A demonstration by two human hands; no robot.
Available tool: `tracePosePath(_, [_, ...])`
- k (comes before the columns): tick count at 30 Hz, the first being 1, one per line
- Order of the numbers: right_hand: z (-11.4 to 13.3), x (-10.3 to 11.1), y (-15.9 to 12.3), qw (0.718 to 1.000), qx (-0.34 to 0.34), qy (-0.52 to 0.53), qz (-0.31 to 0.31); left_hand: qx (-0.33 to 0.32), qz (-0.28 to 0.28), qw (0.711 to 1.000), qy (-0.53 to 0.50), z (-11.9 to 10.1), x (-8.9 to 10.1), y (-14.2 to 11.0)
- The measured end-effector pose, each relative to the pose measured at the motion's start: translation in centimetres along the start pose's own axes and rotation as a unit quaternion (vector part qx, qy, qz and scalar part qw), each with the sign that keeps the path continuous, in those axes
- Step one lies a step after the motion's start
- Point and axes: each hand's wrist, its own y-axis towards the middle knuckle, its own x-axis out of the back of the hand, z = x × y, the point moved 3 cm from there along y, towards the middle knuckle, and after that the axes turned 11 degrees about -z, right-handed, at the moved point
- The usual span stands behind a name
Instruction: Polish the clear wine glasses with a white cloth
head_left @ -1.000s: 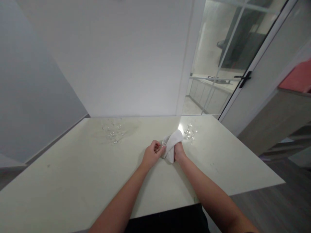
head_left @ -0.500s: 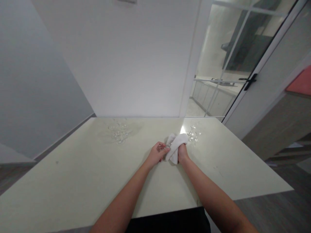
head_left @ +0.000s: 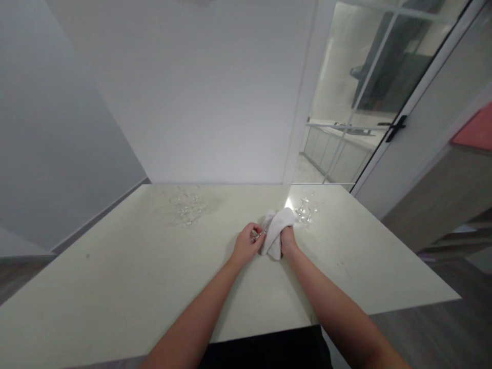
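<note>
My left hand (head_left: 248,244) is closed, its thumb and fingers pinching a small clear glass (head_left: 256,236). The far part of that glass runs into a white cloth (head_left: 277,230) and is hidden by it. My right hand (head_left: 288,242) is wrapped in the folded cloth and grips it around the glass; most of its fingers are covered. Both hands are held close together over the middle of the white table (head_left: 146,287). Just beyond the right hand stand several clear glasses (head_left: 305,211), bright with reflected light.
Another group of clear glasses (head_left: 187,207) stands at the table's back left, hard to make out against the white top. A pale wall (head_left: 215,102) rises behind the table. To the right is a glazed door with a black handle (head_left: 395,128).
My left hand has turned slightly on the glass, and less of the glass shows beside the cloth. The cloth and my right hand have shifted a little to the left.
</note>
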Motion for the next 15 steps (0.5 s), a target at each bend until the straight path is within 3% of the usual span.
tracePosePath(3, [0.2, -0.2, -0.3, 1.000, -0.014, 0.005, -0.008, 0.002, -0.001, 1.000, -0.001, 0.4, 0.0, 0.1])
tracePosePath(9, [1.1, -0.6, -1.2, 0.999, 0.006, 0.025, -0.031, -0.062, -0.019, 0.997, 0.029, 0.4, -0.1, 0.1])
tracePosePath(15, [1.2, -0.5, -1.0, 0.999, 0.025, 0.020, -0.014, -0.089, -0.023, 0.995, 0.021, 0.2, 0.0, 0.1])
